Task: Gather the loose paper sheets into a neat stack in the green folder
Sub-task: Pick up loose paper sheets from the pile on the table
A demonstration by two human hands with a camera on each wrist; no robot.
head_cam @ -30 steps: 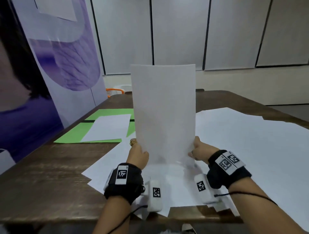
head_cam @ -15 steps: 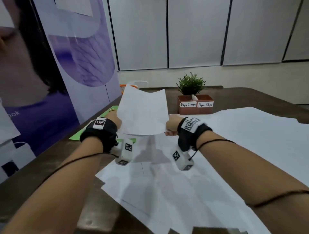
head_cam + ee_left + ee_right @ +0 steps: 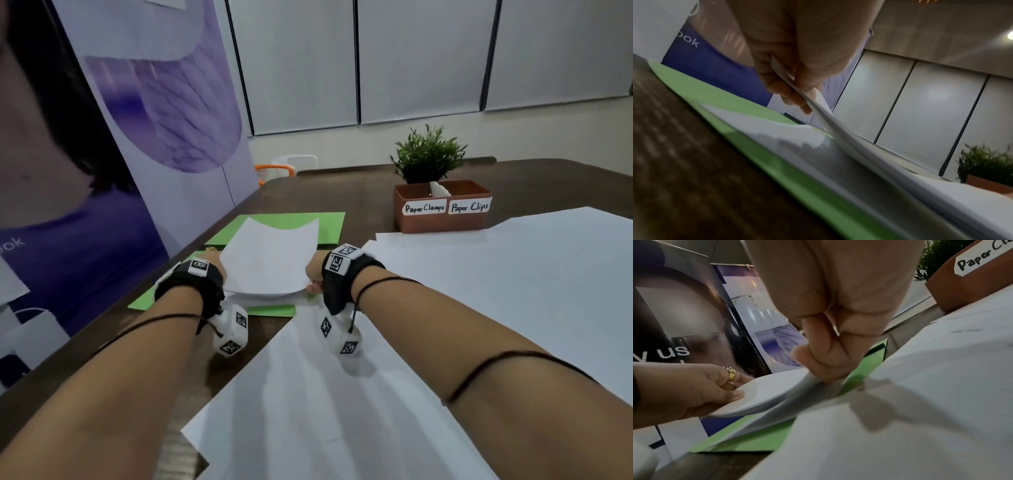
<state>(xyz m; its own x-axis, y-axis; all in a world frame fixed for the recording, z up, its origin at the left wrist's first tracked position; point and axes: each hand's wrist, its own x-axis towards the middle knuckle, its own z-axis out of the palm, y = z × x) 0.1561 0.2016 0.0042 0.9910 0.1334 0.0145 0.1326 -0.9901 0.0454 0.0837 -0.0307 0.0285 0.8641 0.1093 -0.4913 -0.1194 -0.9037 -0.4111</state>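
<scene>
1. Two banners stand at the far left: a purple banner (image 3: 113,144) rises along the table's (image 3: 342,192) left edge.
2. The green folder (image 3: 291,222) lies open on the table beside that banner, with one white sheet (image 3: 764,128) already lying flat on it.
3. My left hand (image 3: 214,265) pinches the left edge of the paper stack (image 3: 270,260); the thumb lies on top and the fingers (image 3: 735,379) curl underneath, a gold ring (image 3: 731,371) on one of them.
4. The stack sags in the middle and hangs low over the folder, its far end curling upward.
5. My right hand (image 3: 313,270) grips the stack's right edge, fingers (image 3: 826,356) curled tight around it.
6. More loose sheets (image 3: 479,308) cover the table's right side, overlapping one another, the nearest running under my right forearm.
7. A brown box (image 3: 442,209) labelled "Paper Clamps" and "Paper Clips" sits behind those sheets, with a small green plant (image 3: 428,154) just behind it.
</scene>
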